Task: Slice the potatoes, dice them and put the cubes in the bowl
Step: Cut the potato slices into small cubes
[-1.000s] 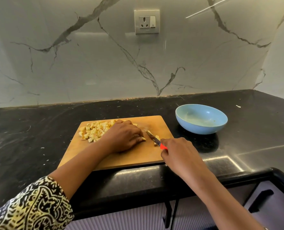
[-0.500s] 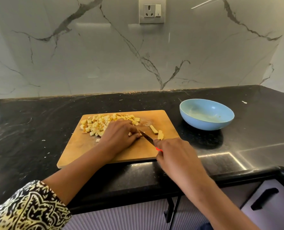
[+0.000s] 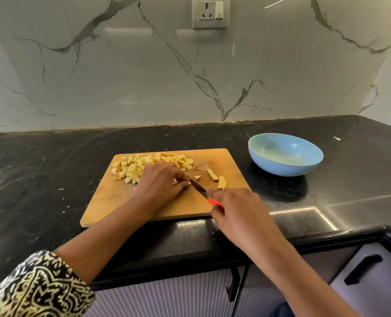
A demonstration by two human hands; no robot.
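Note:
A wooden cutting board (image 3: pixel 126 202) lies on the black counter. A heap of yellow potato cubes (image 3: pixel 142 167) covers its far left part. My left hand (image 3: pixel 161 185) rests on the board with curled fingers pinning a small potato piece (image 3: pixel 175 181), mostly hidden, at its fingertips. My right hand (image 3: pixel 234 208) grips a knife (image 3: pixel 199 187) by its red handle, blade tip against that piece. Two potato strips (image 3: pixel 217 178) lie to the right of the blade. The light blue bowl (image 3: pixel 258 154) stands right of the board and holds no cubes.
A marble wall with a socket (image 3: pixel 210 12) rises behind the counter. Small scraps dot the black counter (image 3: pixel 41 170) left of the board. The counter's front edge runs just below the board, with cabinet doors and a dark handle (image 3: pixel 362 268) beneath.
The knife and my left hand shifted slightly left on the board, leaving two strips lying free to the right of the blade. The view has tilted down a little.

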